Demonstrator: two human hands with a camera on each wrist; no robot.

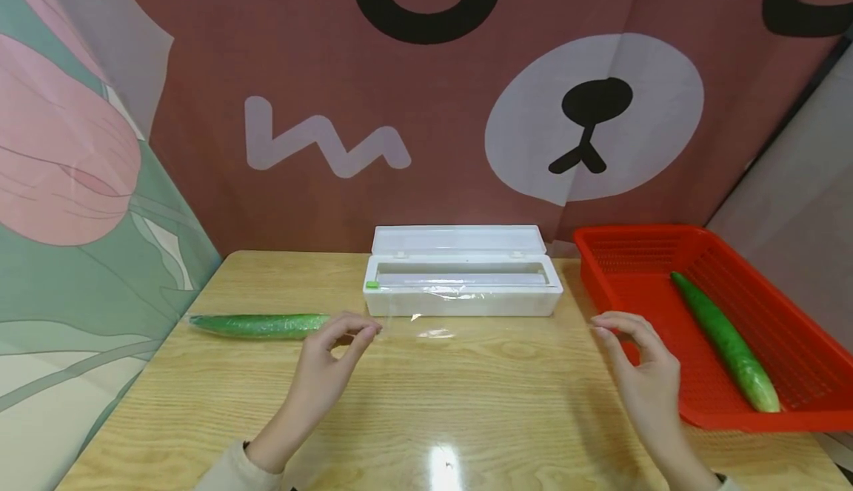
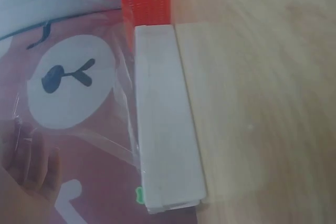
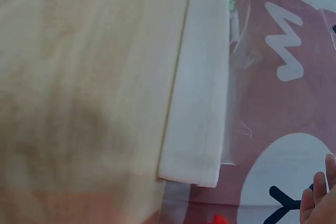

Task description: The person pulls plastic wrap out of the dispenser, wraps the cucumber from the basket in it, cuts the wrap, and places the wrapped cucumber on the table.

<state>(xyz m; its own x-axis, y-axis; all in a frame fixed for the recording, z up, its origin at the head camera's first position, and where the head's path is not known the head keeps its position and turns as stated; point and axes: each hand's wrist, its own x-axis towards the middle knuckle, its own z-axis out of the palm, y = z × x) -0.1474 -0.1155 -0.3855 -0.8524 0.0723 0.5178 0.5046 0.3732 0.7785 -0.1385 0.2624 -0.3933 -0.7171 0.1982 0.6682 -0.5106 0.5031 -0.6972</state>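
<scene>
My left hand [image 1: 333,354] pinches the near left edge of clear cling film [image 1: 436,333] between thumb and fingertips. The film runs from a roll [image 1: 460,279] in a white dispenser box [image 1: 460,303], lid raised. In the left wrist view, film overlaps the left hand's fingers [image 2: 34,163]. My right hand [image 1: 643,361] hovers near the red basket's left side, thumb and index fingertips close together with nothing visible between them. In the right wrist view its fingers [image 3: 318,187] are loosely bent, apart from the film. Left of the left hand lies a film-wrapped cucumber [image 1: 256,326].
A red plastic basket [image 1: 616,254] stands at the right, with one cucumber [image 1: 726,339] inside. A green slider [image 1: 372,284] sits at the box's left end. Behind the wooden table [image 1: 426,409] hangs a bear-print curtain [image 1: 440,128].
</scene>
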